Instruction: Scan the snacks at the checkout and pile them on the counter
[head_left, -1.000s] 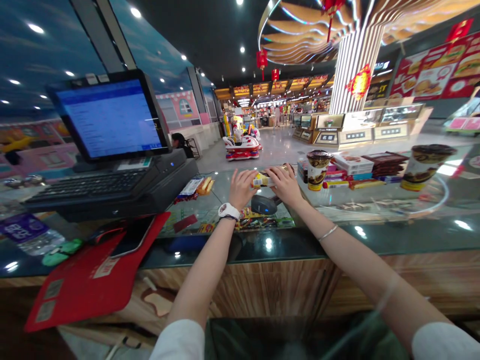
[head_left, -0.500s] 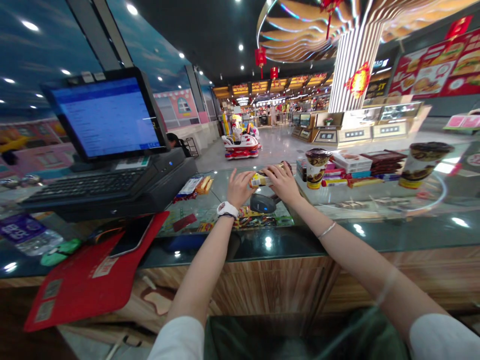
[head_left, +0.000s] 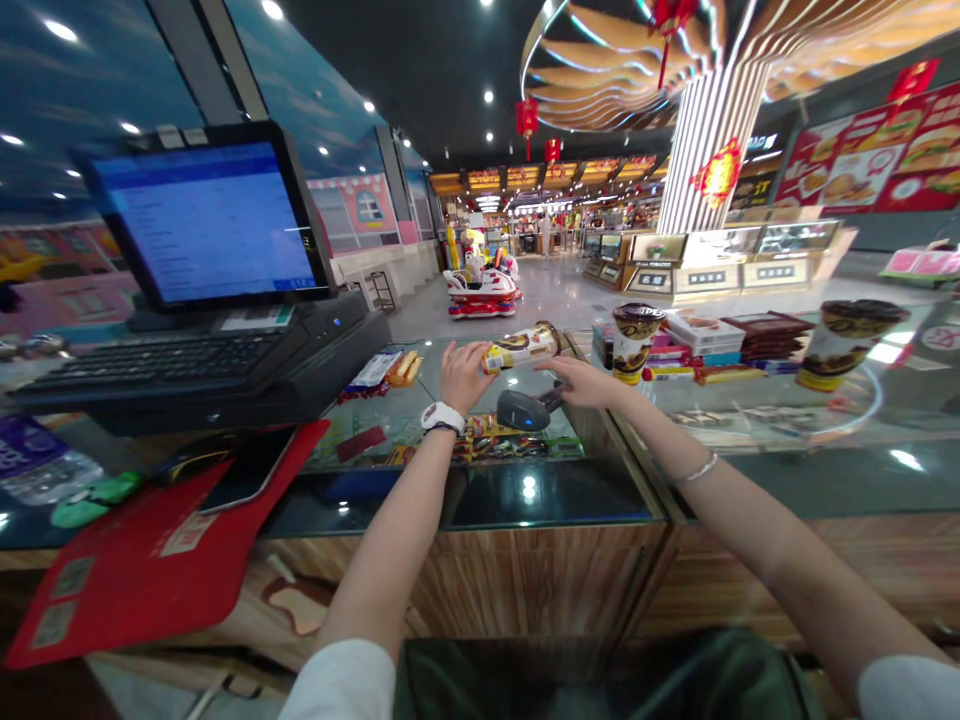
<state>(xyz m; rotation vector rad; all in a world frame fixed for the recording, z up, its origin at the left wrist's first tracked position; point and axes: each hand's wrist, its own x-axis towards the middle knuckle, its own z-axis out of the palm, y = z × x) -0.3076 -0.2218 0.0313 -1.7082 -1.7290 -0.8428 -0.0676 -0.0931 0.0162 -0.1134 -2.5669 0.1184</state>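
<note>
Entry one: left hand [head_left: 465, 376], fingers curled round the near end of a wrapped snack tube [head_left: 523, 347], grasping it at centre frame. The tube tilts up toward the right, above a glass display counter [head_left: 525, 500], its far end left free of the fingers. Entry two: right hand [head_left: 591, 383], released, fingers extended, just beside the tube and apparently not touching it. Below it, a handheld barcode scanner [head_left: 521, 410] lies on the glass, within reach of both hands. Worn: white wristwatch [head_left: 441, 417] on the left wrist, thin bangle [head_left: 697, 469] on the right. Upper left: a till monitor [head_left: 202, 218] and keyboard [head_left: 154, 362], angled toward the person, apparently for use from this side. Lower left: a smartphone [head_left: 247, 470] on a red mat [head_left: 142, 570]. Right of the hands: dessert cups [head_left: 637, 342] and boxed confectionery [head_left: 705, 335], apparently set out for display.
</note>
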